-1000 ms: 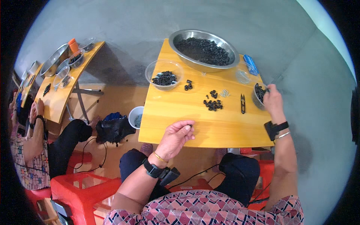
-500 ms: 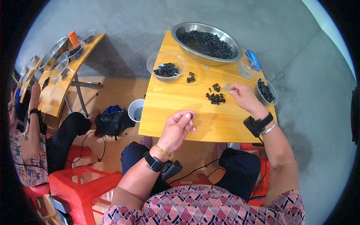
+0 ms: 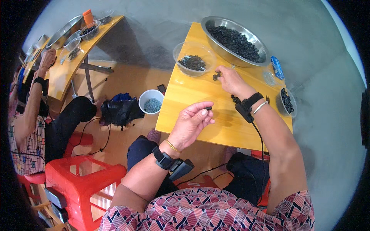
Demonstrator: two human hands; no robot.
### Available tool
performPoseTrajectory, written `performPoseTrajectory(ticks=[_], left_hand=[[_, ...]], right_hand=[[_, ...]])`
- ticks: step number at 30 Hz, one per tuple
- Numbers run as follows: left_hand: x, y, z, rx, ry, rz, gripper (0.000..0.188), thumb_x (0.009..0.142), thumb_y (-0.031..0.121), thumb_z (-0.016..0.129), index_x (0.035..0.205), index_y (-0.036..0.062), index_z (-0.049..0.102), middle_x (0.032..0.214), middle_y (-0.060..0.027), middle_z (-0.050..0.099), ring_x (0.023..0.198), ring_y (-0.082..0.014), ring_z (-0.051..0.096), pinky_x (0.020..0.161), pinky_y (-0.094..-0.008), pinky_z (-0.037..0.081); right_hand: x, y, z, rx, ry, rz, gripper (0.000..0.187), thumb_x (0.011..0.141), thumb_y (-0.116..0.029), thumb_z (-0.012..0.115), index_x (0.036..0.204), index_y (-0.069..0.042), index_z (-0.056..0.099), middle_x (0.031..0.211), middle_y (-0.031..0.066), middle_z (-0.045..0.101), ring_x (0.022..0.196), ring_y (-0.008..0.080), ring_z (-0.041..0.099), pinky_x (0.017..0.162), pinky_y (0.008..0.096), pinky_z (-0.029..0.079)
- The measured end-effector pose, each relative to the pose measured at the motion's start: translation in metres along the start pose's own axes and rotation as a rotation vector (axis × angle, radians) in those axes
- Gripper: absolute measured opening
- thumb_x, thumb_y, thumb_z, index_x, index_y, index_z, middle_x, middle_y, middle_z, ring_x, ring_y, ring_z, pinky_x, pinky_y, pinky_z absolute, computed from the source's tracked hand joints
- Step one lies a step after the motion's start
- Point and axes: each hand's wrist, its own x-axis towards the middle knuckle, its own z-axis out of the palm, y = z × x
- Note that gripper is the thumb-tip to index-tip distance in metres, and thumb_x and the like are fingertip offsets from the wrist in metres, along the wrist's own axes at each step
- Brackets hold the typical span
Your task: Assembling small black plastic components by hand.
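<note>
Leftward across the tabletop the right grip has moved since the earlier frame. Work looks part-way: the left grip pinches one small black piece; beyond it, one clear bowl is partly filled. About two loose pieces touch the right grip, whether clasped I cannot tell. Past it: one heaped steel basin, contents uncountable; rightward, one tub.

black pieces, yellow table, pink geometric-patterned shirt
</note>
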Motion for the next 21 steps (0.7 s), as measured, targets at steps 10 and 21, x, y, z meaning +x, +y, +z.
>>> performPoseTrajectory(ticks=[10,21], left_hand=[[-0.002,-0.007,0.009,0.615,0.138,0.156,0.021,0.078,0.002,0.053,0.099,0.0009,0.056,0.079,-0.0064,0.058,0.077,-0.0166,0.055,0.074,-0.0291,0.046],[0.009,-0.029,0.011,1.884,-0.054,0.668,0.019,0.064,0.002,0.058,0.082,0.0046,0.059,0.073,-0.0090,0.053,0.070,-0.0272,0.050,0.062,-0.0360,0.040]], right_hand=[[-0.001,0.009,-0.002,-0.062,-0.066,-0.001,0.017,0.070,-0.002,0.052,0.087,0.001,0.053,0.084,0.0209,0.055,0.080,0.0336,0.054,0.072,0.0362,0.043],[-0.136,-0.042,-0.033,0.456,0.079,0.115,0.015,0.073,-0.005,0.055,0.088,-0.001,0.052,0.064,0.0045,0.049,0.058,0.0112,0.047,0.053,0.0244,0.041]])
